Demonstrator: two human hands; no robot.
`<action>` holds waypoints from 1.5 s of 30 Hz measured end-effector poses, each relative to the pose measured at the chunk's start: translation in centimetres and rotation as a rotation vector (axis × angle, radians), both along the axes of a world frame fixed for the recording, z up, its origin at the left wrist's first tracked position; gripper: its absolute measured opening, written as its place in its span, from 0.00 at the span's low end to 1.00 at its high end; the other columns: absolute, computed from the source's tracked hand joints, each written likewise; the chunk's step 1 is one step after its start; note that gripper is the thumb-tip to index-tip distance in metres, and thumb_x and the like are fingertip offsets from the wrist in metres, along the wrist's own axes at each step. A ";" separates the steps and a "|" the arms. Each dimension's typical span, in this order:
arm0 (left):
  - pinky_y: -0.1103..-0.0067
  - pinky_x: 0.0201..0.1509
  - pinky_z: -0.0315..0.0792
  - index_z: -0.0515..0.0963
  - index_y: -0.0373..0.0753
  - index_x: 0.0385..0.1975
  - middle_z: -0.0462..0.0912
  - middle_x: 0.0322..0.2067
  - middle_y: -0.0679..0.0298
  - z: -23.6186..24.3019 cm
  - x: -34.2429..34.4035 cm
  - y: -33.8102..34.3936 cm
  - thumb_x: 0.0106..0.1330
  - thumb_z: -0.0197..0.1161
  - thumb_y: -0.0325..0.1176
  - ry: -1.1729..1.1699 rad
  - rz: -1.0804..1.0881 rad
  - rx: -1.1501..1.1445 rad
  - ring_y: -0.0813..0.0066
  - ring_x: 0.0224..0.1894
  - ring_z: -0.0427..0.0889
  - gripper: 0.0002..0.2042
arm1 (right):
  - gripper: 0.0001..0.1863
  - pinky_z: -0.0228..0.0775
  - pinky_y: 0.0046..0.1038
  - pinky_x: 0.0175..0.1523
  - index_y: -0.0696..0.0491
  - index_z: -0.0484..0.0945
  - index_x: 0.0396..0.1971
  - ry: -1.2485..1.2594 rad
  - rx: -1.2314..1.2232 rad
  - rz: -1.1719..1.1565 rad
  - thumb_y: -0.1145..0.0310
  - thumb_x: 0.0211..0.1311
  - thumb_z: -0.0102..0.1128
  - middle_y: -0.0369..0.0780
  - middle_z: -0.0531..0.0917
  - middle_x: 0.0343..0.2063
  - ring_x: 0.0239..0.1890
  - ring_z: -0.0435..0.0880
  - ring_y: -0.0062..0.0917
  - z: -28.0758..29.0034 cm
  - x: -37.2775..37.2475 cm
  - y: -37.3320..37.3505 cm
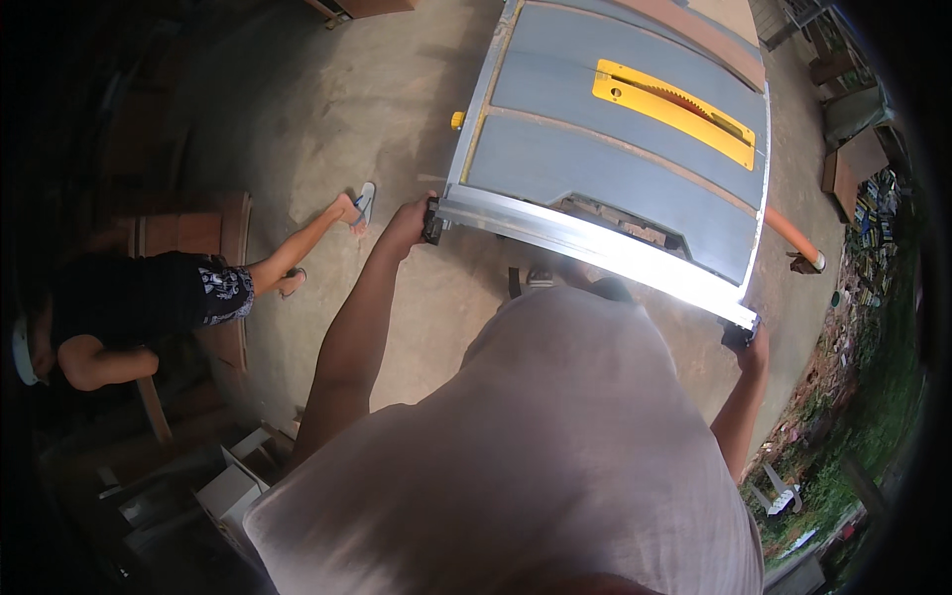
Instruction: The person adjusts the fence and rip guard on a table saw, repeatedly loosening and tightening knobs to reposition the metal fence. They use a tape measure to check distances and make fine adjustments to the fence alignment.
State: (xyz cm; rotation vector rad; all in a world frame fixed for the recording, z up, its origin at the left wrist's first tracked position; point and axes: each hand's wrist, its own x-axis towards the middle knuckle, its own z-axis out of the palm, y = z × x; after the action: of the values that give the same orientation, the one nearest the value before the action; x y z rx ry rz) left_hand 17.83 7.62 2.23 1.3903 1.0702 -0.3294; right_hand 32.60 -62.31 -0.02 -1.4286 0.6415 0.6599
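Observation:
A grey table saw (535, 79) fills the upper right, with a yellow insert plate (625, 88) and a blade showing in its slot. A silver aluminum rail (585, 247) runs along its near edge. My left hand (409, 220) is closed on the dark end piece at the rail’s left end. My right hand (751, 349) is closed on the dark end piece at the rail’s right end. An orange pipe-like part (793, 238) sticks out from the saw’s right side. My torso in a light shirt hides much of the lower middle.
Another person (139, 297) in dark clothes and sandals is at the left, near wooden panels (183, 236). The concrete floor (307, 109) surrounds the saw. At lower left are white box-like items (223, 496). Along the right are boards (848, 174), scattered debris and grass (853, 416).

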 end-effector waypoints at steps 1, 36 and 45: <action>0.77 0.29 0.71 0.78 0.42 0.29 0.74 0.22 0.69 -0.6 -0.1 0.4 0.68 0.50 0.49 -0.013 -0.043 0.051 0.79 0.24 0.73 0.18 | 0.24 0.73 0.27 0.26 0.55 0.77 0.46 -0.060 -0.200 -0.048 0.49 0.66 0.46 0.36 0.82 0.28 0.27 0.81 0.22 1.0 -0.4 1.3; 0.81 0.32 0.69 0.78 0.42 0.43 0.79 0.34 0.69 3.5 -1.7 2.5 0.68 0.57 0.40 -0.115 -0.250 0.102 0.82 0.31 0.74 0.11 | 0.25 0.70 0.35 0.52 0.55 0.80 0.47 -0.318 -0.645 1.553 0.50 0.61 0.52 0.49 0.83 0.43 0.47 0.80 0.41 11.4 5.5 30.2; 0.84 0.24 0.67 0.77 0.40 0.38 0.78 0.28 0.69 2.6 -1.9 2.6 0.68 0.56 0.37 -0.112 -0.317 0.207 0.83 0.22 0.73 0.08 | 0.14 0.73 0.38 0.43 0.54 0.82 0.33 -0.600 -1.025 1.380 0.61 0.50 0.60 0.45 0.84 0.32 0.37 0.83 0.40 13.0 5.1 30.4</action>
State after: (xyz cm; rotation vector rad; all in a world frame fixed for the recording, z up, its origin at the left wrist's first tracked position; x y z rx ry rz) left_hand 15.93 10.21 4.80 1.7488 0.8074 -0.3727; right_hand 37.75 -31.93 13.01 -2.8680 -0.7617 0.8782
